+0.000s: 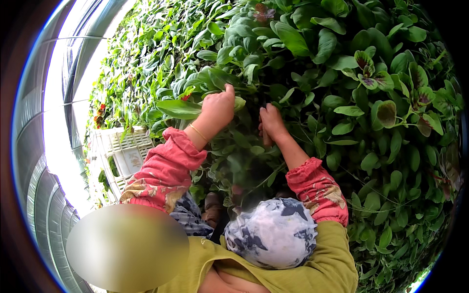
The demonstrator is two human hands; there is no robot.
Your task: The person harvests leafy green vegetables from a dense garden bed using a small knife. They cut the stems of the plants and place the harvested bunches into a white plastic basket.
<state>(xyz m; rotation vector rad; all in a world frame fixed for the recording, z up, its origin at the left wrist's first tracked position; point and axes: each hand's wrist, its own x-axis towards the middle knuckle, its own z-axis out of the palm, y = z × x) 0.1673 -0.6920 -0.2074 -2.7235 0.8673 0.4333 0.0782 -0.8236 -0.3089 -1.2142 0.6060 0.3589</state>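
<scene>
My left hand (218, 107) is closed around some leafy greens, its index finger pointing up along the leaves. A broad green leaf (179, 109) sticks out to the left of that hand, and a paler leaf (240, 103) shows at its right side. A short distance to the right, my right hand (273, 120) grips a tool by its brown handle (267, 139), whose end shows below the fist. The tool's working end is lost among dark foliage. Both hands are low in the plants, apart from each other.
A white plastic crate (126, 155) stands at the left beside my sleeve. Dense greens (326, 44) spread ahead and to the right, with red-and-green amaranth (370, 75) among them. Greenhouse plastic sheeting (33, 121) curves along the left. My patterned trouser knee (271, 232) is below.
</scene>
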